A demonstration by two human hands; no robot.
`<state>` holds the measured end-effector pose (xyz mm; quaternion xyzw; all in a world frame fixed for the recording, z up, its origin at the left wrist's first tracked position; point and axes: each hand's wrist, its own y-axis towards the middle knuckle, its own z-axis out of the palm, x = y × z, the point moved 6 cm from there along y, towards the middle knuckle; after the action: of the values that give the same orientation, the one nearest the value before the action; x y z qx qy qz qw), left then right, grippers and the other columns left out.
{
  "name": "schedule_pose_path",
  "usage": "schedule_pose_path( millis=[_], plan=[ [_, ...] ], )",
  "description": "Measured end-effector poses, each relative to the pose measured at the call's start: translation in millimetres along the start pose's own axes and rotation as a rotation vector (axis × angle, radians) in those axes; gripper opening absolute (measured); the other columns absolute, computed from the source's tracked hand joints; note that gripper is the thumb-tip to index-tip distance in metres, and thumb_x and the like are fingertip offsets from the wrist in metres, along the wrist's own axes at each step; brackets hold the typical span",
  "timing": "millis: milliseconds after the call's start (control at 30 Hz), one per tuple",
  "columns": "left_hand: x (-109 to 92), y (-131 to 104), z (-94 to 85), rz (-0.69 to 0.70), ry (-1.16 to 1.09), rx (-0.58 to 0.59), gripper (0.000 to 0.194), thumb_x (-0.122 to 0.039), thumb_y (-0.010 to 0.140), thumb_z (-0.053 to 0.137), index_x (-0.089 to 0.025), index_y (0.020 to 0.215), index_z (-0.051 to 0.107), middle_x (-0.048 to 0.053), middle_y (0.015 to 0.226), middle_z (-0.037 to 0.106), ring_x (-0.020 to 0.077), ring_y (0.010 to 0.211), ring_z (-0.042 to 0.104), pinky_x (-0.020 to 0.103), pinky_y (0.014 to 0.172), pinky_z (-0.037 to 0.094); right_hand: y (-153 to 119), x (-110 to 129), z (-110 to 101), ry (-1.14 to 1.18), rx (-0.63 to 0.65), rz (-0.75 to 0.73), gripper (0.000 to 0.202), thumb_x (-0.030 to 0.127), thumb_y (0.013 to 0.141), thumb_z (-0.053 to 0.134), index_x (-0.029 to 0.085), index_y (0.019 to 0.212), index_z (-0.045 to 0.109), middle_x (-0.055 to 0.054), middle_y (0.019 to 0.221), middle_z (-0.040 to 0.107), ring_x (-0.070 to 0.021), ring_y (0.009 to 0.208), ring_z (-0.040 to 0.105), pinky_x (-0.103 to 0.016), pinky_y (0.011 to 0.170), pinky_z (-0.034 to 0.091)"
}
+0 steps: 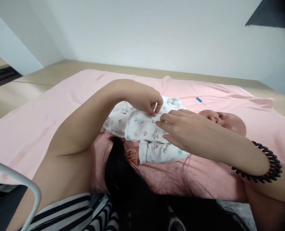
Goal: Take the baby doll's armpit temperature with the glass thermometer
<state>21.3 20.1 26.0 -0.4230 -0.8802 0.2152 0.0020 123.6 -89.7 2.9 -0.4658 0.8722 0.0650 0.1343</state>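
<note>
Clothing (142,123) already covers the doll (231,123), head rightward; its front seems unfinished (left hand (146,101) curled, right hand (183,126) loosely bent, any grip unclear).

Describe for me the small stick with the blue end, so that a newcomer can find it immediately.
Start at the pink cloth: a doll in white printed clothes lies on it. Look beside the doll's head, on the side toward the wall; a thin stick lies there. Its blue end sets it apart from the pink cloth and white clothes.
</note>
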Motion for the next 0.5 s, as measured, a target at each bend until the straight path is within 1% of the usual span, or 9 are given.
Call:
schedule_pose_path(
  millis=[133,200,267,367,500],
  plan=[
    [-4,-1,1.5,0.01,0.055,-0.039,0.023,-0.025,0.083,0.066,-0.024,0.106,0.073,0.003,0.106,0.076,0.0159,0.08,0.061,0.027,0.069,0.035,-2,4,1,-0.045,0.005,-0.022,0.018,0.006,0.1,0.05,0.013,0.101,0.066,-0.012,0.103,0.062,-0.0251,0.092,0.055,-0.038,0.078,0.042],
    [-7,-2,2.0,0.022,0.059,-0.064,0.024,-0.02,0.081,0.065,-0.023,0.104,0.072,0.003,0.106,0.076,0.0156,0.08,0.06,0.027,0.069,0.035,-3,5,1,-0.044,0.0,-0.044,0.018,0.007,0.101,0.049,0.014,0.098,0.066,-0.013,0.106,0.062,-0.0269,0.096,0.056,-0.04,0.081,0.044],
    [-11,-2,2.7,0.041,0.059,-0.084,0.024,-0.016,0.08,0.065,-0.023,0.102,0.072,0.003,0.105,0.076,0.0155,0.079,0.06,0.027,0.069,0.036,-3,5,1,-0.026,-0.009,-0.055,0.019,0.008,0.101,0.049,0.014,0.097,0.067,-0.014,0.111,0.063,-0.0297,0.105,0.057,-0.042,0.086,0.047],
    [-15,-2,4.0,0.044,0.078,-0.093,0.023,-0.013,0.078,0.064,-0.022,0.098,0.072,0.003,0.101,0.076,0.0149,0.073,0.058,0.028,0.068,0.035,-4,6,0,0.018,-0.033,-0.053,0.021,0.009,0.101,0.05,0.012,0.106,0.07,-0.017,0.123,0.064,-0.0314,0.118,0.057,-0.043,0.092,0.051],
    [-16,-3,3.5,0.004,0.118,-0.107,0.02,-0.014,0.079,0.063,-0.022,0.093,0.075,0.004,0.096,0.074,0.0157,0.072,0.056,0.03,0.07,0.037,-5,6,1,0.066,-0.048,-0.043,0.029,0.006,0.101,0.048,0.01,0.122,0.068,-0.019,0.134,0.064,-0.031,0.125,0.058,-0.044,0.097,0.053]
  ],
)
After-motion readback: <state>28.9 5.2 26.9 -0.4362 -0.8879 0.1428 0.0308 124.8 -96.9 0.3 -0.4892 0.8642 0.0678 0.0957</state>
